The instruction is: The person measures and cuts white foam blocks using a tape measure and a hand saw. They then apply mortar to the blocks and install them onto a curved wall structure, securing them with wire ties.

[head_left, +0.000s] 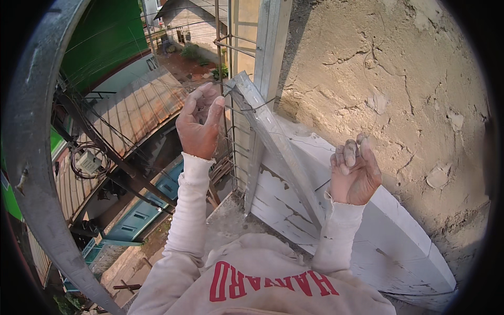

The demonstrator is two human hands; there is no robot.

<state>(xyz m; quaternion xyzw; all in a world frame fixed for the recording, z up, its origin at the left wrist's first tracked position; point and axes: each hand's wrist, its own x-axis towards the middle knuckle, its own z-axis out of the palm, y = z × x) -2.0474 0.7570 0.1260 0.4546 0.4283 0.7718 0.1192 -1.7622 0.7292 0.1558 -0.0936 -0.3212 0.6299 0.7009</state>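
My left hand [202,123] is raised beside the top of a slanted galvanized metal channel [278,142]. Its fingers curve inward with the thumb held apart, and thin wires pass close to the fingertips. A dark tie wire [255,109] loops around the channel near its upper end. From there a fine strand [310,144] runs toward my right hand [357,170], whose fingers are curled closed and seem to pinch it; the strand's end is hard to see. The channel leans against an upright metal post [269,47], and its lower end passes behind my right sleeve.
A rough plastered wall [388,105] rises on the right, above a white block ledge [388,247]. Thin rebar [218,42] stands left of the post. A curved metal bar [31,131] crosses the far left. Far below lie a rusty corrugated roof [126,115], cables and a blue door [144,202].
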